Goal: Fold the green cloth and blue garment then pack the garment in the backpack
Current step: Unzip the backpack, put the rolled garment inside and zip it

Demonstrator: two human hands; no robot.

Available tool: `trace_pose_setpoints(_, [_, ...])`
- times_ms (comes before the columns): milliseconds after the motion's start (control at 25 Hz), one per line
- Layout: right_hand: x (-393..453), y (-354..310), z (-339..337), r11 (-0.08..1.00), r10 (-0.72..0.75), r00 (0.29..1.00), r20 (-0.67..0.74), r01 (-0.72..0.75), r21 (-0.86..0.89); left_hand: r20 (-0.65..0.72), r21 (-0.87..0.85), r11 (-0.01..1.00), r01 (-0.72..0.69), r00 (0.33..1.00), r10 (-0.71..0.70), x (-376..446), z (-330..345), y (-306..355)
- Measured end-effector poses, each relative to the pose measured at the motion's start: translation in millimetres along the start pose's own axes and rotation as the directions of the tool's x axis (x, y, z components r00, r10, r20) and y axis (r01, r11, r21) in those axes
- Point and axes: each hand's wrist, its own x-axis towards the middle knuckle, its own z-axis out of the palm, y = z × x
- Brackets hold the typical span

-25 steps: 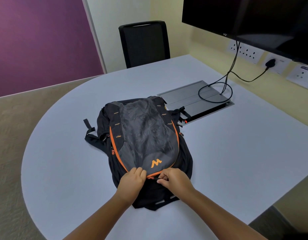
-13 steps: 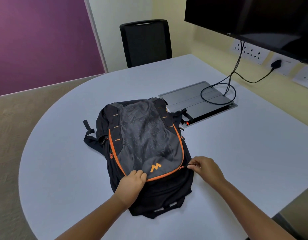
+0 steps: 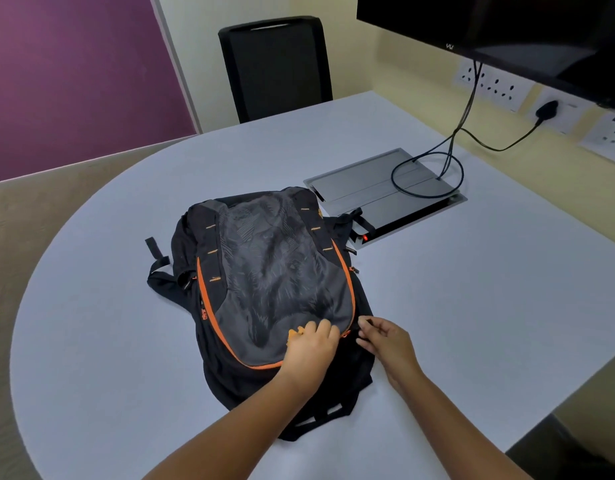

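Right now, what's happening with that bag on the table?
A person is working on a black and grey backpack lying flat on a round table. The left hand presses on the front panel near the orange zip, while the right hand pinches what looks like a zip pull at the bag's side. No garment is visible.

**Lighting and image quality: head view**

Light: even, soft, overhead, moderately bright. I see only faint shadows beneath the forearms on the bench (image 3: 472, 306).
Glare: a dull sheen on the metal floor-box lid (image 3: 385, 188).
Distortion: wide-angle bowing at the edges; the bench rim curves.
Focus: centre sharp; the right hand (image 3: 385, 341) slightly soft.
Screen (image 3: 507, 26): near-black, underexposed.
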Motion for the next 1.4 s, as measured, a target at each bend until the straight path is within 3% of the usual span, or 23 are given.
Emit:
trace_pose_setpoints(320, [5.4,20.8,13.1,0.995,0.089,0.996,0.028,-0.090,0.031,0.031,-0.157,0.976,0.149,0.989,-0.146,-0.1,2.6,0.0])
trace_pose_setpoints(760, [53.7,-14.5,3.7,1.000,-0.004,0.998,-0.060,0.002,-0.030,-0.031,-0.185,0.981,0.058,0.997,-0.064,-11.3,13.1,-8.4])
trace_pose_setpoints(1240, [157.9,-97.1,61.7,0.948,-0.186,0.982,0.033,0.188,-0.258,-0.073,-0.241,0.966,0.088,0.991,-0.109,-35.4,38.0,-9.6])
trace_pose_setpoints(1400, [177.6,-99.8,80.4,0.903,-0.173,0.983,0.060,0.183,-0.389,-0.051,-0.291,0.952,0.097,0.992,-0.117,-40.8,40.9,-11.3])
